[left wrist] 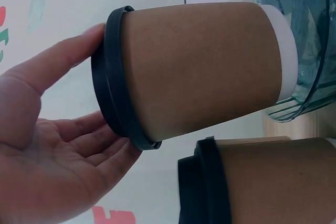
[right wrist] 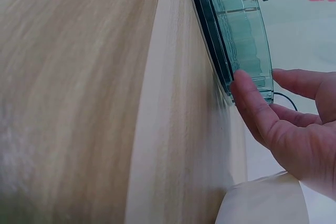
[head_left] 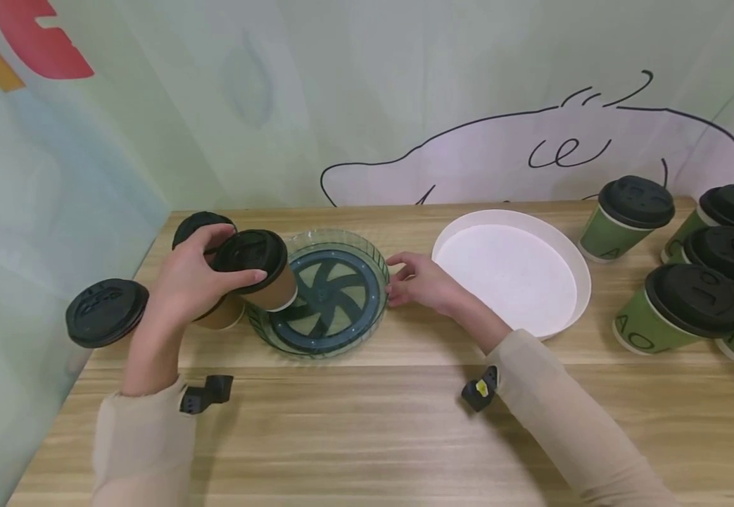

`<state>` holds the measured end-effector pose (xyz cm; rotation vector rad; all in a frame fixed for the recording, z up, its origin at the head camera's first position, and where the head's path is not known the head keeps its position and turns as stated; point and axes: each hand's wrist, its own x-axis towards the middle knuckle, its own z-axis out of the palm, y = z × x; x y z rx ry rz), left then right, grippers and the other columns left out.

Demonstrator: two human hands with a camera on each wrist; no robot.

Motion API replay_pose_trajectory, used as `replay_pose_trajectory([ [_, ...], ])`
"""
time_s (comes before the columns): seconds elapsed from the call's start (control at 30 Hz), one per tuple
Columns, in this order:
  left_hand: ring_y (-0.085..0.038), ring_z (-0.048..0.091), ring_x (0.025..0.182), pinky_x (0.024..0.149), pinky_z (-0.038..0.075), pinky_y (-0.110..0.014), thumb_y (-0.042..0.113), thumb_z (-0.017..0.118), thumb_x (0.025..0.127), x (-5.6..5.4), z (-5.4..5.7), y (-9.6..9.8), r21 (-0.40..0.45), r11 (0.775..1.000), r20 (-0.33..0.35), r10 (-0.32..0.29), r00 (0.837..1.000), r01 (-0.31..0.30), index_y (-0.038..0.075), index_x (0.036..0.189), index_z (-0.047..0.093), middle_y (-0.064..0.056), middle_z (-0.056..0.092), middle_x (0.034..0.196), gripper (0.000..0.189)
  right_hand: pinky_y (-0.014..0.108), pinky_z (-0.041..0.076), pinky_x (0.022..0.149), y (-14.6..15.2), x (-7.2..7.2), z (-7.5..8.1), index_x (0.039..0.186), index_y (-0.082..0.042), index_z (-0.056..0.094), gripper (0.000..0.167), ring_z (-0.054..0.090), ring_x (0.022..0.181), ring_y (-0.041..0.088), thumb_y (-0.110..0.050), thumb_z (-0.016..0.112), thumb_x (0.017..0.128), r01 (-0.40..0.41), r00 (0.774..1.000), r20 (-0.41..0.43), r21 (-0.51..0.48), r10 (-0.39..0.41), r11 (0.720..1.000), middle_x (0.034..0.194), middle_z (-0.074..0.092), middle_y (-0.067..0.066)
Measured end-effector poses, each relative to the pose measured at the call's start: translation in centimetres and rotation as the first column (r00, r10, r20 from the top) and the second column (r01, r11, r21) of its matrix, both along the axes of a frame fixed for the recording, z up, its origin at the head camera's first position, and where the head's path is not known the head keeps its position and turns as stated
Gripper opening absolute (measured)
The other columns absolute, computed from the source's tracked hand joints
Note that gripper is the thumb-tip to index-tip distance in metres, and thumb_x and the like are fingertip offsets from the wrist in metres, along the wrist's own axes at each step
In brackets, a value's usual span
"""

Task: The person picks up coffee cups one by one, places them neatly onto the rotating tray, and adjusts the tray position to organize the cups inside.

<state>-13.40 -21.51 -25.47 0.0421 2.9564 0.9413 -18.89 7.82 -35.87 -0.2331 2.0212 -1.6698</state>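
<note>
My left hand (head_left: 183,274) grips a brown paper cup (left wrist: 205,66) by its black lid, thumb on one side and fingers on the other. The cup is tilted, its white base over the left rim of a round clear green tray (head_left: 376,320). A dark disc with curved spokes (head_left: 324,299) lies inside the tray. At the tray's right side, the fingertips of my right hand (head_left: 424,282) touch the outer wall, as the right wrist view also shows. Beside the left hand stands another brown cup (left wrist: 278,182), partly hidden by that hand in the head view.
Another black lid (head_left: 198,224) shows behind the left hand, and black lids (head_left: 105,310) sit at the table's left edge. A round white tray (head_left: 580,274) lies right of the right hand. Several green cups (head_left: 664,310) with black lids stand far right. A printed backdrop (head_left: 367,98) rises behind the table.
</note>
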Motion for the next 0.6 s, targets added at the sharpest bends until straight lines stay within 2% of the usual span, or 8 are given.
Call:
replay_pose_trajectory([
  [0.6, -0.043, 0.028, 0.126, 0.097, 0.027, -0.058, 0.032, 0.072, 0.078, -2.2, -1.1, 0.4, -0.011, 1.000, 0.024, 0.016, 1.000, -0.016, 0.001, 0.140, 0.029, -0.022, 0.030, 0.142, 0.082, 0.034, 0.053, 0.074, 0.1, 0.1, -0.1, 0.132, 0.004, 0.039, 0.049, 0.064, 0.080, 0.026, 0.008, 0.055, 0.086, 0.003, 1.000, -0.010, 0.006, -0.003, 1.000, 0.104, 0.050, 0.023],
])
